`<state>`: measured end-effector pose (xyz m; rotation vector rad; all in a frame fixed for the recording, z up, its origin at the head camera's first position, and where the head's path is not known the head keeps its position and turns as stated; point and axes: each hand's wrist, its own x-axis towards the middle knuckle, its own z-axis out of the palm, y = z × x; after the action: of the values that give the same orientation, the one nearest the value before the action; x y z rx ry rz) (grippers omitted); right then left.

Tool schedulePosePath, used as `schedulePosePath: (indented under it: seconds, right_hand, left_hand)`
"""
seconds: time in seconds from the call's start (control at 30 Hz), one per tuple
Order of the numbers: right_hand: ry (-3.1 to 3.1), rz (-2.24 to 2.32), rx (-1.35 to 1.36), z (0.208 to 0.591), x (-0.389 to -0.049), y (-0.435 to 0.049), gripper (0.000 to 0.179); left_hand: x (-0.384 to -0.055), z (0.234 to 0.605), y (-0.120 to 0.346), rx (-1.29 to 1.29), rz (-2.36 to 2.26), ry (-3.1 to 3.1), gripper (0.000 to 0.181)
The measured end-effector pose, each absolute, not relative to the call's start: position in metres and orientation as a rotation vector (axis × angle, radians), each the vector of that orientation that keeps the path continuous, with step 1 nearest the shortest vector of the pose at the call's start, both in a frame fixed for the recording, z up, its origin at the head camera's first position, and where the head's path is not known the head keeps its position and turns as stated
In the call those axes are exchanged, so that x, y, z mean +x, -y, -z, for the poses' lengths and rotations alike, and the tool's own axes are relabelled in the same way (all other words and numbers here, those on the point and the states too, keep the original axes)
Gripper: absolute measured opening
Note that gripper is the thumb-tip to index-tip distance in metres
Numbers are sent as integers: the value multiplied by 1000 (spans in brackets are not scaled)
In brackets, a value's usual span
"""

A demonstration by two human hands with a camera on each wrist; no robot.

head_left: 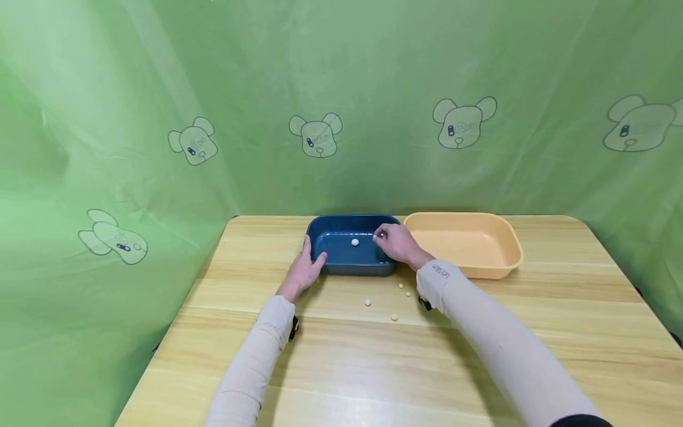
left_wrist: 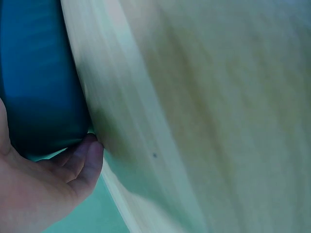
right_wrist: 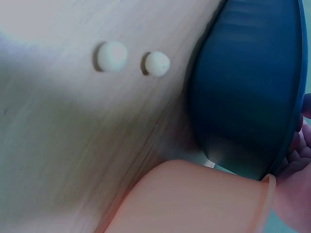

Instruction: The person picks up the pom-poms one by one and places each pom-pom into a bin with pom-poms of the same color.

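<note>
Carefully, a person in light sleeves is working over a blue tray (head_left: 341, 256) on a wooden table (head_left: 341, 367), the left hand (head_left: 302, 274) gripping its near left corner, with the thumb lying at the near rim and the fingers bending against the outer wall. The right hand (head_left: 399, 243) is reaching over the tray's right side, thumb and forefinger pressing together and pinching what is looking like a small pale ball (head_left: 375, 236), a speck of white showing at the tips. From the right wrist, the tray's wall is hiding those fingertips.

The work is appearing to be partway along. One white ball (head_left: 354, 242) is already lying inside the blue tray, and a pale fleck (head_left: 381, 262) is showing by its near right corner, too small to tell. Four balls are remaining outside, judging by the head view: a white ball on the table (head_left: 367, 302) and three yellowish ones, a larger yellowish ball (head_left: 394, 317) sitting nearest the person and two smaller yellowish balls (head_left: 401, 286) resting near the trays. Just beside the blue tray, an orange tray (head_left: 464, 240) is standing on the right, neither hand gripping it.
</note>
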<state>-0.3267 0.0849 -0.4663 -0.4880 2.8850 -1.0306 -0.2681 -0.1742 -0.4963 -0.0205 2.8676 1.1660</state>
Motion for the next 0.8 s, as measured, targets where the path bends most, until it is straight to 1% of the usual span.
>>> schedulePosePath:
  seconds: [0.23, 0.5, 0.8]
  right_hand:
    - [-2865, 1038, -485, 464, -325, -87, 25]
    - [-2846, 1068, -512, 465, -324, -88, 25]
    - [-2768, 1114, -461, 463, -323, -89, 25]
  left_hand:
    - [-268, 496, 174, -28, -1167, -2868, 79]
    - [-268, 497, 174, -34, -1161, -2854, 78]
    - [-268, 496, 174, -34, -1162, -2848, 79]
